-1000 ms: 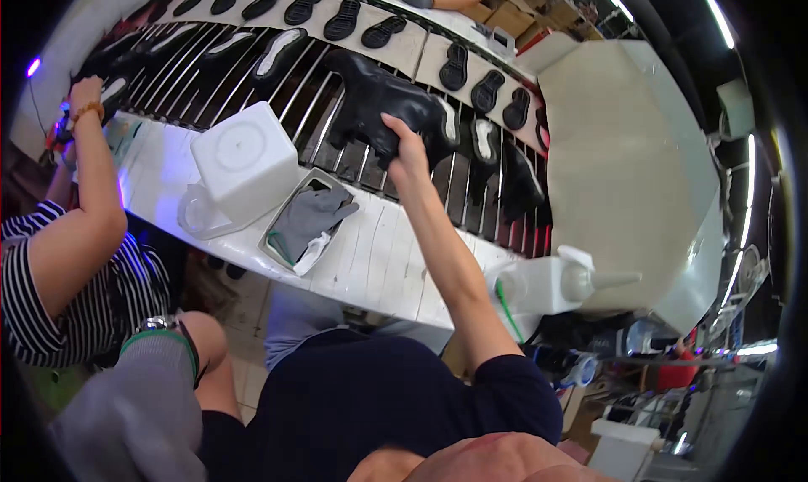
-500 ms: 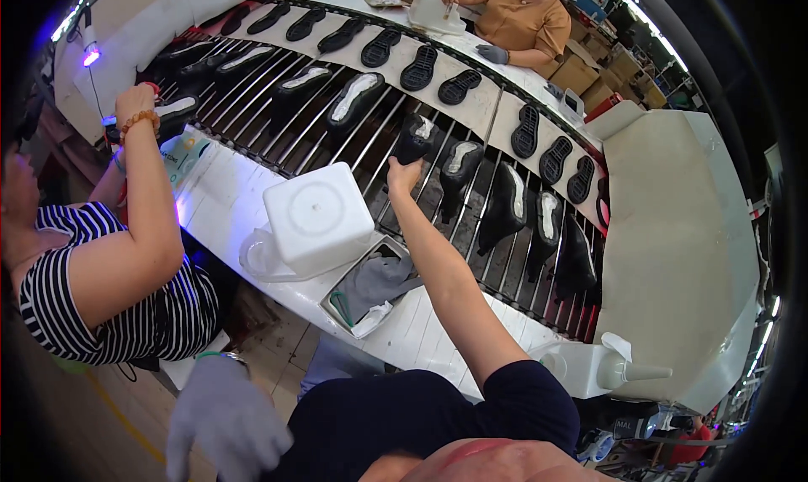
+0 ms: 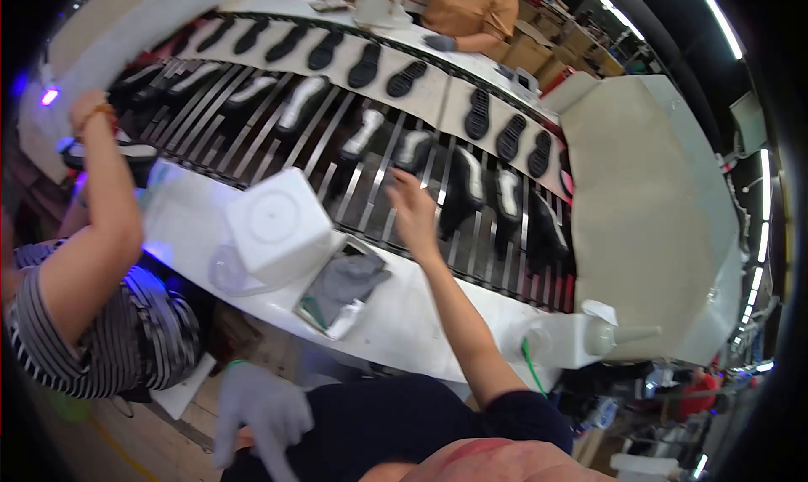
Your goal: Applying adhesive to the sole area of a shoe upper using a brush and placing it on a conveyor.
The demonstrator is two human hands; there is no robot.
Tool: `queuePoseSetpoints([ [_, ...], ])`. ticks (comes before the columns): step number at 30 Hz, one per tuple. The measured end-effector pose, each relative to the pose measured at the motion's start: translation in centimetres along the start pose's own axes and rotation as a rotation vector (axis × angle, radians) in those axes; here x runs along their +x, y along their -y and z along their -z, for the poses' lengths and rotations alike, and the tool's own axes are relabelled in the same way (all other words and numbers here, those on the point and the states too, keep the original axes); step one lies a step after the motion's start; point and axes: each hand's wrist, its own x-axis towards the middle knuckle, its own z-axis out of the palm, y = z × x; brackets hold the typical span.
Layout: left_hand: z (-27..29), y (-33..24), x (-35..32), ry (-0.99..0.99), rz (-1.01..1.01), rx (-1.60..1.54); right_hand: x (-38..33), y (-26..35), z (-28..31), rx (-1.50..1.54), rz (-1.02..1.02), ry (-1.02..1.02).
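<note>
Black shoe (image 3: 459,197) | on conveyor slats, just right of right hand (image 3: 414,214) | grip released, empty

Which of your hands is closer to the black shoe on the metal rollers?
Right. The right hand reaches over the rollers, just left of the black shoe. The gloved left hand hangs low by the lap, far from it.
</note>
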Motion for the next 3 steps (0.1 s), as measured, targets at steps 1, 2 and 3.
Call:
queuePoseSetpoints([
  [1, 1.7, 0.6, 0.3, 0.082, 0.032, -0.002, -2.4, 1.3, 3.0, -0.067, -0.021, -0.045],
  [2, 2.1, 1.5, -0.2, 0.094, 0.179, -0.095, -5.0, 1.1, 4.8, -0.093, -0.006, -0.133],
  [3, 2.2, -0.6, 0.5, 0.106, 0.251, -0.079, -7.5, -2.7, 5.3, 0.22, 0.096, -0.188],
])
